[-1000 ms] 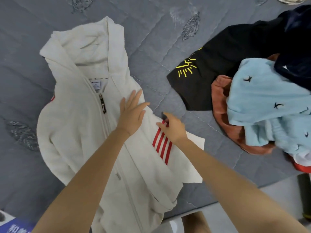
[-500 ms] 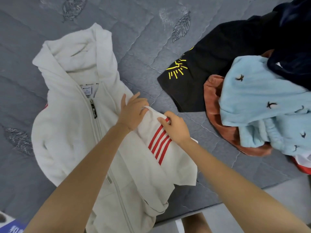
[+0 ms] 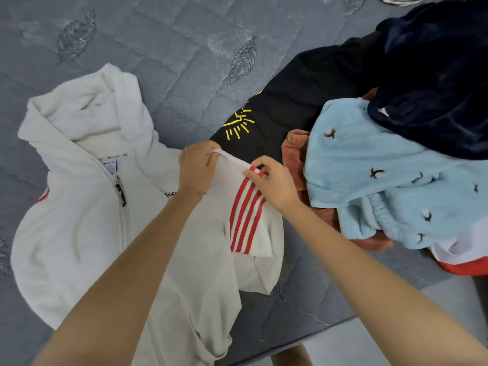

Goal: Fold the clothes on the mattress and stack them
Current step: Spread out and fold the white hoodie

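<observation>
Your left hand (image 3: 196, 167), flat on the hoodie (image 3: 79, 207) a second ago, now pinches the striped sleeve (image 3: 245, 215) beside your right hand (image 3: 274, 183), which pinches it too. The hoodie lies near left on the mattress (image 3: 171, 48); the sleeve fold is probably starting.

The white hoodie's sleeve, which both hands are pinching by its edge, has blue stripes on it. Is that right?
Not quite. The stripes are red, not blue. The head view shows the left hand and the right hand both pinching the edge of the sleeve of the white hoodie, as you said.
</observation>
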`<act>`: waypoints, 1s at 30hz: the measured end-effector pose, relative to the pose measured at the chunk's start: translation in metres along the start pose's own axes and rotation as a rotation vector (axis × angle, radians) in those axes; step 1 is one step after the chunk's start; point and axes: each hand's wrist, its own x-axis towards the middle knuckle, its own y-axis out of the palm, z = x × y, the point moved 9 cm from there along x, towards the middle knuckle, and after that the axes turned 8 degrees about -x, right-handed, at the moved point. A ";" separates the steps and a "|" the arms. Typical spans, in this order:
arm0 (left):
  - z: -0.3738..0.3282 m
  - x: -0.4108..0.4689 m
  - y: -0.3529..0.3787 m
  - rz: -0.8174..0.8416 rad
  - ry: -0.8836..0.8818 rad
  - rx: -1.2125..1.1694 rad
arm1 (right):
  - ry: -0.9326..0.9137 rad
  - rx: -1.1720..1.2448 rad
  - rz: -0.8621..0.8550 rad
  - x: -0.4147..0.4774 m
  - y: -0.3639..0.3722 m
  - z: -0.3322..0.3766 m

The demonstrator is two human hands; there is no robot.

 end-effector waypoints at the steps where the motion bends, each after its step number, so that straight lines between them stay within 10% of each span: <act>1: 0.004 0.000 -0.002 -0.030 -0.021 -0.028 | 0.025 0.024 0.050 0.003 0.003 -0.007; 6: 0.030 -0.009 0.017 0.006 -0.181 -0.021 | 0.179 0.058 0.301 -0.016 0.038 -0.059; 15: -0.035 -0.033 0.092 0.626 0.111 0.100 | 0.036 0.077 0.172 -0.031 0.009 -0.050; 30: -0.044 -0.024 0.072 0.328 -0.111 -0.091 | 0.057 0.190 0.154 -0.076 -0.031 -0.047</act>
